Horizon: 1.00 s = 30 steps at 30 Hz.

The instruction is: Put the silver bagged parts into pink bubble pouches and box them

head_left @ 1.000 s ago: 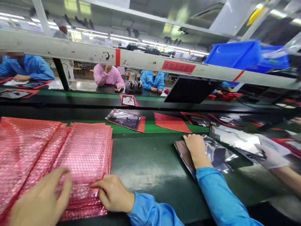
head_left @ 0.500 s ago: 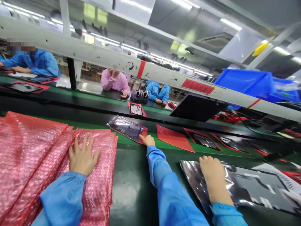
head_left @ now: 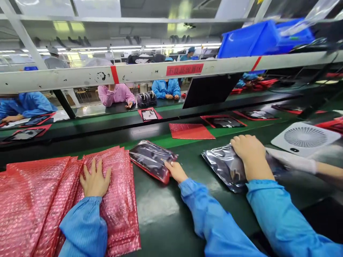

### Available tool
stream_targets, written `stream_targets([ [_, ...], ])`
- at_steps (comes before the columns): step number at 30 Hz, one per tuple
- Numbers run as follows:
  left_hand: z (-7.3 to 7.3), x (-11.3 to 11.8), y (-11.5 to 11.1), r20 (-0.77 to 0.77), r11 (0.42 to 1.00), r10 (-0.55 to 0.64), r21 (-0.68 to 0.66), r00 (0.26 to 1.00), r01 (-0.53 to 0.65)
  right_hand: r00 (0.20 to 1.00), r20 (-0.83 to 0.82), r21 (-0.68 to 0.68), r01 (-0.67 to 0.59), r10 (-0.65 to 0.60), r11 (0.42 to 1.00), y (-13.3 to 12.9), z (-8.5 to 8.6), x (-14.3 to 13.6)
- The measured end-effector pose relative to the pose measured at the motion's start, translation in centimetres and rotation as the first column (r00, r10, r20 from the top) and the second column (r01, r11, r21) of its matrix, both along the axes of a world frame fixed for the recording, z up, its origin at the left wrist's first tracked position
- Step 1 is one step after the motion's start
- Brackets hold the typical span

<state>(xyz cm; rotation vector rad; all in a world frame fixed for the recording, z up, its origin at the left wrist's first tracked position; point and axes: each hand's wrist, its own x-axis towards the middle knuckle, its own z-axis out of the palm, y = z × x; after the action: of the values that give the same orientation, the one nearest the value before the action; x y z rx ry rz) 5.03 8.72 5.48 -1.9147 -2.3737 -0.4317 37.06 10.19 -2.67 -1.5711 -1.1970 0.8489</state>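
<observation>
My left hand (head_left: 95, 177) lies flat with spread fingers on a stack of red bubble-wrap bags (head_left: 120, 200) at the left. My right hand (head_left: 175, 171) pinches the near right corner of a shiny dark bag (head_left: 152, 157) with red bubble wrap beneath it, just right of the stack. Another person's hand (head_left: 249, 148) rests on more shiny dark bags (head_left: 225, 167) further right. A red bubble-wrap bag (head_left: 190, 131) lies on the green belt beyond my right hand.
Several red bags with dark pieces, one of them here (head_left: 223, 121), lie along the belt. A white fan panel (head_left: 305, 137) and a gloved hand (head_left: 297, 160) are at the right. A white rail (head_left: 139, 74) crosses above; blue bins (head_left: 249, 41) sit over it. People sit opposite.
My right hand has drawn the dark bag off the green belt toward me. My left hand stays on the red stack. The view has levelled, and a gloved hand now shows at the right.
</observation>
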Motion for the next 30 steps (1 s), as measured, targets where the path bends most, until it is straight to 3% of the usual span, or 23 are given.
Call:
stream_targets([
  [2,0.4,1.5,-0.5,0.023,0.996,-0.037,0.084,0.999,0.034,0.993,-0.112,-0.064,-0.034,0.027,0.997,-5.5,-2.1,1.2],
  [4,0.0,4.8,-2.2,0.048,0.956,-0.212,0.219,0.976,0.197,0.977,-0.211,-0.121,-0.063,0.036,0.991,-10.4,-3.6,2.0],
  [6,-1.7,9.3,-5.0,0.056,0.825,-0.511,0.313,0.858,0.471,0.956,-0.290,-0.163,-0.087,0.036,0.983,-14.4,-4.6,2.3],
  [8,-4.5,13.5,-8.4,0.084,0.687,-0.713,0.280,0.696,0.670,0.939,-0.341,-0.191,-0.103,0.032,0.976,-17.4,-5.2,2.6],
  [9,-6.0,14.9,-9.9,0.109,0.669,-0.738,0.249,0.666,0.701,0.932,-0.361,-0.206,-0.109,0.028,0.972,-18.7,-5.3,2.7],
  [11,-8.3,16.4,-11.9,0.153,0.700,-0.713,0.206,0.684,0.684,0.915,-0.402,-0.245,-0.139,0.030,0.959,-21.0,-5.4,3.2],
  [13,-9.1,16.1,-12.2,0.185,0.756,-0.654,0.191,0.734,0.626,0.894,-0.445,-0.293,-0.195,0.047,0.936,-23.0,-5.1,3.9],
  [16,-7.6,15.2,-10.0,0.187,0.823,-0.567,0.102,0.802,0.558,0.879,-0.474,-0.338,-0.236,0.052,0.911,-25.6,-4.2,4.7],
  [20,-4.5,15.8,-7.0,0.134,0.883,-0.407,-0.197,0.903,0.427,0.887,-0.458,-0.387,-0.148,-0.051,0.910,-28.1,-2.6,5.2],
  [24,-2.9,17.1,-5.6,0.203,0.776,-0.367,-0.470,0.908,0.419,0.861,-0.503,-0.383,-0.140,-0.079,0.913,-29.6,-2.2,5.3],
  [26,-2.0,17.4,-4.9,0.231,0.764,-0.385,-0.464,0.894,0.449,0.865,-0.498,-0.350,-0.135,-0.062,0.927,-29.6,-2.4,5.0],
  [27,-1.3,17.3,-4.5,0.221,0.786,-0.391,-0.425,0.893,0.449,0.871,-0.488,-0.329,-0.124,-0.056,0.936,-29.3,-2.4,4.7],
  [30,0.6,16.5,-3.4,0.133,0.909,-0.359,-0.173,0.924,0.378,0.911,-0.409,-0.260,-0.064,-0.049,0.964,-26.9,-2.4,3.3],
])
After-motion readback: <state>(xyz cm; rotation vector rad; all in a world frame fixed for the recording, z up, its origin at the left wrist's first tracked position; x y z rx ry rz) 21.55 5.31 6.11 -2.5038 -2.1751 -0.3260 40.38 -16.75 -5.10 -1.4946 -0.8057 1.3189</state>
